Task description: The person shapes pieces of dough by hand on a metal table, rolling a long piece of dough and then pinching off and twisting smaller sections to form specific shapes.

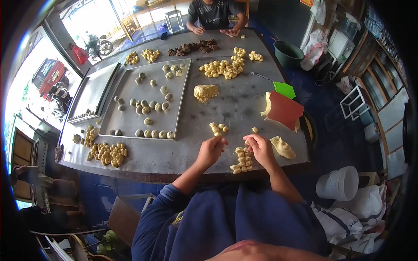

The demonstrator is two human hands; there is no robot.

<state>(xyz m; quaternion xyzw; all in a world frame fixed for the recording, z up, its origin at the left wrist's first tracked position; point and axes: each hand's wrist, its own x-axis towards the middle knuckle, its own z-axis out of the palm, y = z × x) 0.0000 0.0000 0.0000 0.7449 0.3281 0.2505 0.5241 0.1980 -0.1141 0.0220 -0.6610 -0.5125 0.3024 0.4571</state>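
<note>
- At the near edge of the table point(244, 98), the left hand point(212, 151) and the right hand point(261, 150) are apart, one on each side of the work.
- Left hand: fingers half curled; whether anything lies within them cannot be told.
- Right hand: fingertips drawn together on a small dough piece point(247, 142).
- Between the wrists, a near cluster point(241, 161) of pale yellow dough pieces, close by the right hand.
- Just beyond the left hand, a small group point(218, 128) of similar pieces; beyond the right, a single piece point(255, 129).
- Right of the right hand, an elongated dough strip point(282, 147); farther off, a red-brown sheet point(285, 111) over pale dough, and a green scraper point(284, 90).
- Centre of the table, a rough dough lump point(206, 92); behind it, a far cluster point(222, 67) of pieces and a dark brown mass point(193, 48).
- Left, a tray point(130, 91) bearing greyish-green balls point(145, 105), with a second tray point(93, 91) beside it; nearer, a left cluster point(108, 153) of yellow pieces.
- At the far edge, a co-worker point(212, 13), both hands at the table.
</note>
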